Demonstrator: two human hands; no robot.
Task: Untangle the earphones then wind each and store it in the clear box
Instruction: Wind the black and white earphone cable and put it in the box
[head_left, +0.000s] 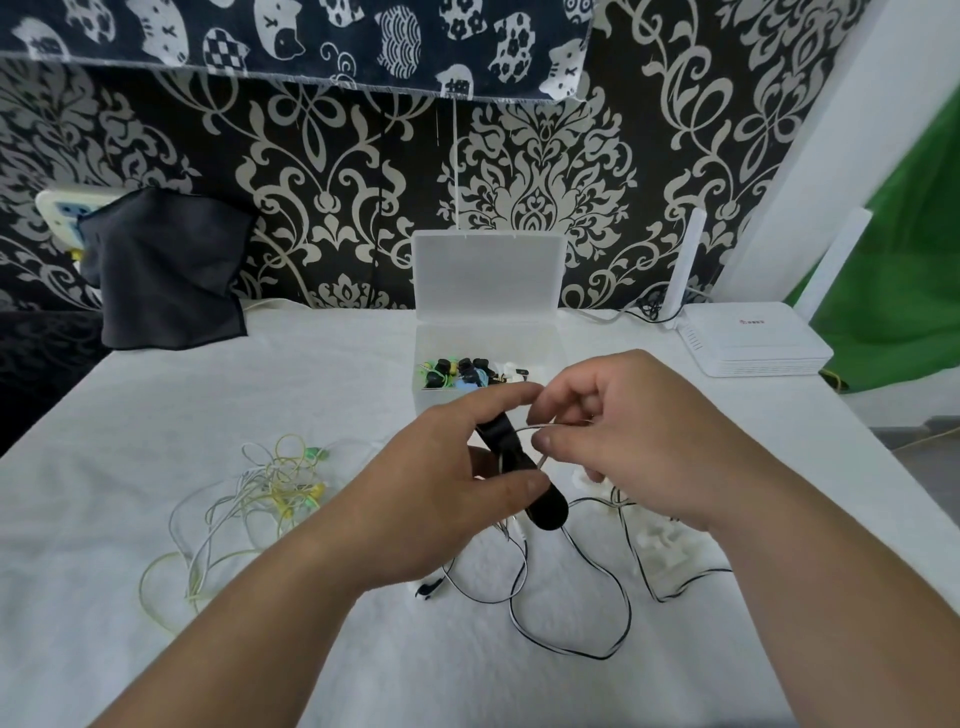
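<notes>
My left hand (441, 483) grips a black winder (545, 512); its long axis runs from far-left to near-right. My right hand (623, 431) pinches the thin black-and-white earphone cable (627, 613), which lies looped before the clear box (488, 275).

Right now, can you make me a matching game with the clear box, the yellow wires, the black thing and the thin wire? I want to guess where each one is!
Things:
1. clear box
2. yellow-green tangle
3. black piece
4. thin cable

Places:
A. gripped in the left hand
B. lying loose on the white cloth, left of both hands
C. pinched by the right hand
D. lid up, behind the hands

Pairs: 1-D, 2-B, 3-A, 4-C.
</notes>
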